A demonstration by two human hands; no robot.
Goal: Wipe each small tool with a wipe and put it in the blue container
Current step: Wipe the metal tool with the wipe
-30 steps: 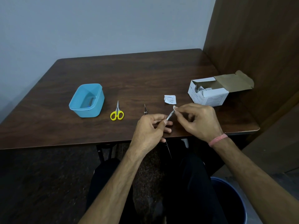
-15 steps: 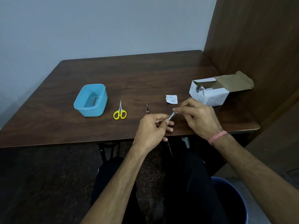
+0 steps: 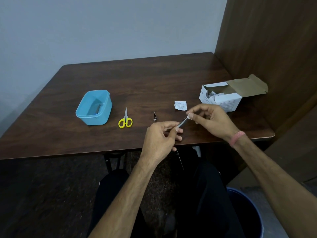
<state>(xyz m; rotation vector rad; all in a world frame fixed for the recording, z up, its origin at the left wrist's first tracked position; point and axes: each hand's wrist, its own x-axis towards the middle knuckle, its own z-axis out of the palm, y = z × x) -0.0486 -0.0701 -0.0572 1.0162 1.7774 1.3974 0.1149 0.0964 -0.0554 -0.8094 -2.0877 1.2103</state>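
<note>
My left hand pinches the near end of a thin metal tool above the table's front edge. My right hand pinches a small white wipe around the tool's far tip. Left of my hands, a pointed metal tool and yellow-handled scissors lie on the table. The blue container stands farther left with something small lying inside it. A torn white wipe packet lies just beyond my right hand.
An open white cardboard box of wipe packets sits at the table's right side, its flap against a wooden wall panel. The dark wooden table reaches a grey wall. A blue bin stands on the floor at lower right.
My right hand slid the wipe a little outward along the tool toward its tip. The view shifted slightly; the left hand keeps its grip.
</note>
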